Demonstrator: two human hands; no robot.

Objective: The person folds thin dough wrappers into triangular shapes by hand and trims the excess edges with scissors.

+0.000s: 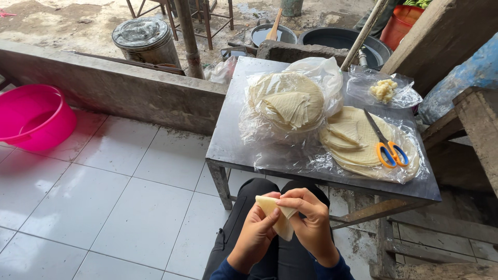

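Both hands, left hand [255, 233] and right hand [310, 218], grip clamped on pastry wrapper [276, 217]; desk [233, 140] ahead carries wrapper stacks [288, 101], scissors [386, 145].

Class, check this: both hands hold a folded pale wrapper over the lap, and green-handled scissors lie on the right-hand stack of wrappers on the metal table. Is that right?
Not quite. The head view shows the scissors have orange and blue handles, not green. The rest holds: left hand and right hand hold the folded wrapper; scissors lie on the right-hand stack.
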